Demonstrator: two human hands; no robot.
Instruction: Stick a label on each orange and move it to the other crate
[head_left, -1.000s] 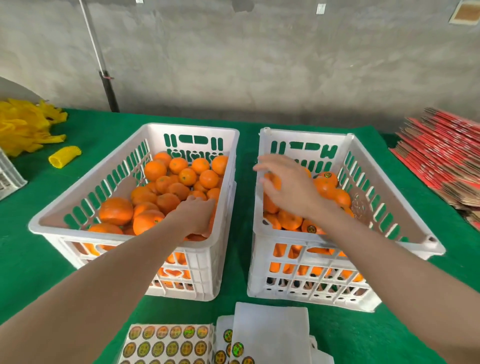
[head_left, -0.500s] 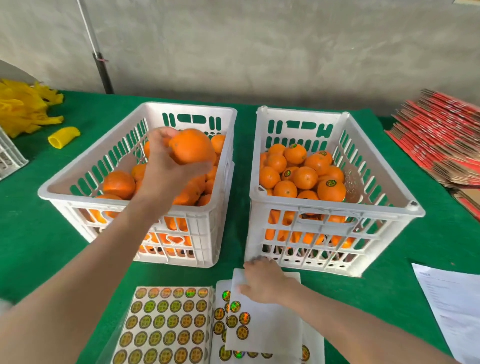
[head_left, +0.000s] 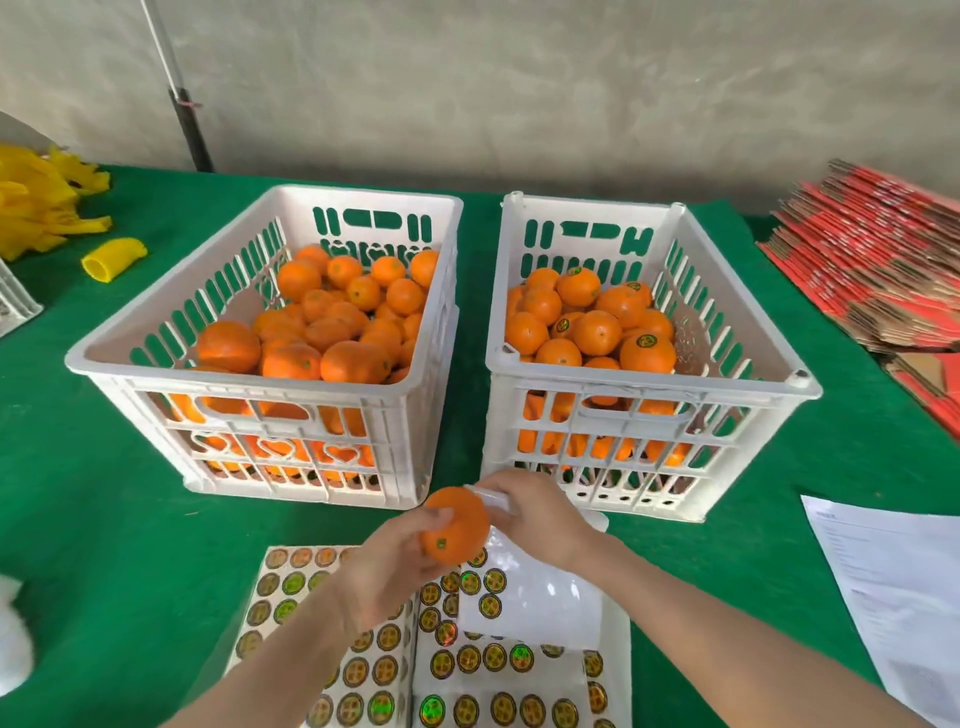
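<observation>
My left hand (head_left: 384, 566) grips one orange (head_left: 460, 522) just above the label sheets (head_left: 363, 670), in front of the two white crates. My right hand (head_left: 545, 519) lies against the orange's right side with bent fingers; its fingertips are hidden behind the fruit and no label shows in them. The left crate (head_left: 249, 382) holds several oranges without labels. In the right crate (head_left: 649, 382) lie several oranges, some bearing round green-gold labels. A glossy white backing sheet (head_left: 540, 597) covers part of the right label sheet.
Green cloth covers the table. Yellow foam nets (head_left: 36, 208) and a yellow roll (head_left: 114, 258) lie far left, by another white crate's corner (head_left: 13, 306). Red flattened cartons (head_left: 872, 260) are stacked at right, a printed paper (head_left: 893, 587) lies near right.
My left hand lifted an orange out of the left crate and brought it down over the label sheets. My right hand left the right crate, touched the sheet, then rose to the orange.
</observation>
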